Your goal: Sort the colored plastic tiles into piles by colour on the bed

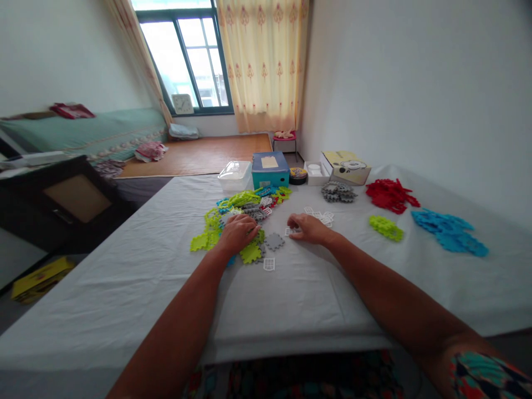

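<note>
A mixed pile of flat plastic building pieces (211, 224) in lime green, grey, blue, red and white lies on the cloth. My left hand (239, 233) rests over its near side, fingers spread across the pieces and partly hiding them. To the right, my right hand (306, 228) has its fingers curled on a small white lattice piece (287, 232); the fingertips cover part of it. Several more white lattice pieces (320, 216) lie just behind that hand. Between the hands is a grey gear-edged piece (275, 241), and nearer me a single white lattice piece (269, 264).
Sorted piles stand right: grey (338, 192), red (390, 195), lime green (386, 228) and blue (449, 231). Along the back are a clear plastic tub (235, 176), a blue box (270, 170), a round tin (297, 176), a white box (316, 174) and a yellow box (347, 166).
</note>
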Demonstrator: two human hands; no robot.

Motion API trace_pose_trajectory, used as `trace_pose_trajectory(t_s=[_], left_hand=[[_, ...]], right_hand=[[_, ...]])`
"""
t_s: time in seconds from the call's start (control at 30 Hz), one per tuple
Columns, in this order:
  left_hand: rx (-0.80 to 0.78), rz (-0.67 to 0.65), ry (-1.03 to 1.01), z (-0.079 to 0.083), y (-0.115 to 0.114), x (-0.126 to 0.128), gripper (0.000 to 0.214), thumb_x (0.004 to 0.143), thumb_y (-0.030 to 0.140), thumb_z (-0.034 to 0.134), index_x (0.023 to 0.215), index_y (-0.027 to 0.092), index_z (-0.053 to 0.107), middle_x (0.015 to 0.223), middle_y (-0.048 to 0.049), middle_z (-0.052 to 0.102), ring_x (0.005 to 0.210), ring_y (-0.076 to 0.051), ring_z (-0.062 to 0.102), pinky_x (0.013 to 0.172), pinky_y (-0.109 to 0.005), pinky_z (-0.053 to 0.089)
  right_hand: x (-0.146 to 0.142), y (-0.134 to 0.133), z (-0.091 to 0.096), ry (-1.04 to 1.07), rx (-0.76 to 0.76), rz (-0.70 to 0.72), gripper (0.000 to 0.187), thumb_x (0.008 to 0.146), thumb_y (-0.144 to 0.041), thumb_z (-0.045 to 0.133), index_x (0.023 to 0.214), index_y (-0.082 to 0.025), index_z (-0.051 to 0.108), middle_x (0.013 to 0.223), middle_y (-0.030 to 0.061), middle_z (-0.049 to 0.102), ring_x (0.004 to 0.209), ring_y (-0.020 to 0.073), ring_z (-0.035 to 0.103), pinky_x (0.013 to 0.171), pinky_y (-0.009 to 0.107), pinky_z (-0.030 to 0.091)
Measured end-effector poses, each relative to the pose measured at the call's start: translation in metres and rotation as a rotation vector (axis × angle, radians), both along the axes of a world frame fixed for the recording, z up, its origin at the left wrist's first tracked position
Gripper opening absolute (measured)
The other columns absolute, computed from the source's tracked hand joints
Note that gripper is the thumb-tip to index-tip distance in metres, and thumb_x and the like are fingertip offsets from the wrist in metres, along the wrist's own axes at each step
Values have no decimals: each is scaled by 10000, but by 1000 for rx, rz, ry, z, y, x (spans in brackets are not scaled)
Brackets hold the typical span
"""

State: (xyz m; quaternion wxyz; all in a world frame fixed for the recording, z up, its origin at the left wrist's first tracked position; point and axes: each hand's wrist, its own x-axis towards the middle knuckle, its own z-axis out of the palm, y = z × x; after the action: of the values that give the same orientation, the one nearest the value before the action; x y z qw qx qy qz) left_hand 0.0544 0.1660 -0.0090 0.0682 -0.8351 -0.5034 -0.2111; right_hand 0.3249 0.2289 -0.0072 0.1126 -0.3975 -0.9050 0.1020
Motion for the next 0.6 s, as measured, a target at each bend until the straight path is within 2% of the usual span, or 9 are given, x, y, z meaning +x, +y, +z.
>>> trace_pose_trajectory(t_s=[0.1,0.2,0.33,0.4,0.53,0.6], left_hand=[[0,0,-10,0,0,0,342,968,380,445,808,231,707,943,-33,717,959,-186,608,915,-355,408],[6,4,-13,2,-1,1,341,966,385,449,802,234,707,940,-32,719,950,-184,609,913,-356,407],[-1,13,-12,4,-2,3,330,963,378,456,807,235,710,947,-30,717,959,-185,607,919,-359,402],[-3,10,-9,5,-3,4,330,965,378,453,815,237,711,948,-30,716,969,-188,604,923,-361,400],[-1,2,-9,4,-2,2,336,969,380,445,824,234,711,943,-33,717,957,-184,603,930,-358,397],[1,5,-14,2,-2,1,337,971,377,444,820,233,709,940,-31,716,957,-183,600,934,-357,395]], right_hand=[[11,2,10,-103,146,-176,177,848,-240,589,1014,-209,644,947,49,710,904,193,608,754,290,388],[22,7,16,-211,250,-331,177,900,-246,523,1005,-210,661,980,92,707,964,230,593,795,335,374],[23,6,20,-162,345,-389,268,921,-303,531,1132,-187,650,1139,149,665,1084,284,538,832,376,392],[14,-4,21,-56,296,-272,266,930,-314,533,1114,-172,663,1118,142,667,1035,256,565,828,352,412],[-15,-36,17,99,-70,303,287,898,-435,597,1047,-206,686,982,45,683,771,131,616,736,247,446],[-29,-52,13,69,-99,459,386,819,-521,669,1064,-223,684,999,39,674,788,141,622,716,244,445]])
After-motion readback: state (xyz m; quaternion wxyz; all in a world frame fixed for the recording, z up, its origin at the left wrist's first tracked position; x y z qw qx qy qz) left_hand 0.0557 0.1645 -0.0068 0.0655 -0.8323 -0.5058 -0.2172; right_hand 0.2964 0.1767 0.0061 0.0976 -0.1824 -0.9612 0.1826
